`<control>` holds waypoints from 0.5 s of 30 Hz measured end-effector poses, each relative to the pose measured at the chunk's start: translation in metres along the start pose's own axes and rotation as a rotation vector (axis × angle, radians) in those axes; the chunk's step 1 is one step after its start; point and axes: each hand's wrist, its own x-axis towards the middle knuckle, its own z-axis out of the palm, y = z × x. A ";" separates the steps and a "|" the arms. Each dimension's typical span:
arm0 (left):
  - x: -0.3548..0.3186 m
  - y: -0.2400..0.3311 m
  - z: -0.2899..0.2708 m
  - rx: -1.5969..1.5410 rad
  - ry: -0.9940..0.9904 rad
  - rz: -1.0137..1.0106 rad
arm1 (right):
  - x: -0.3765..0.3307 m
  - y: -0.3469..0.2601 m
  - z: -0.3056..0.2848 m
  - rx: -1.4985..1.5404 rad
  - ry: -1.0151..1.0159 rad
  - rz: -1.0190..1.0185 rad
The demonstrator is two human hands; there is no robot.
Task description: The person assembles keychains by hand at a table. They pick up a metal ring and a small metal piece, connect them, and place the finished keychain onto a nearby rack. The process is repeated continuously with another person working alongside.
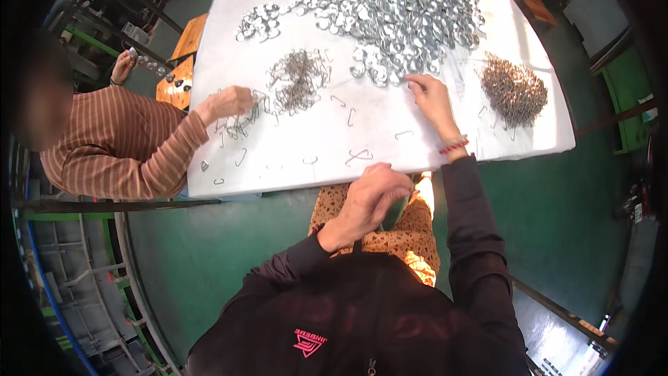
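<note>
My right hand reaches over the white-covered table to the near edge of a large pile of shiny round metal pieces. Its thumb and fingers are closed in a pinch beside the nearest pieces; what lies between them is too small to make out. Lower down, in front of the table's near edge, my left hand is held with its fingers curled together. Whatever it grips is mostly hidden. Several loose bent wire hooks lie on the cloth between my hands and the piles.
A heap of small brownish metal parts stands at the right. Left of centre lies a tangle of wire hooks, with a smaller cluster of round pieces behind it. A co-worker's hand works at the table's left side. The floor is green.
</note>
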 end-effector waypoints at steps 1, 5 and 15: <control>0.001 0.003 -0.001 -0.004 -0.002 -0.013 | 0.017 0.013 0.010 -0.194 0.046 -0.109; -0.002 0.010 -0.006 -0.027 0.022 -0.058 | 0.050 0.028 0.030 -0.360 0.196 -0.047; -0.015 0.007 -0.003 -0.058 0.028 -0.083 | 0.031 0.030 0.006 -0.329 -0.252 -0.165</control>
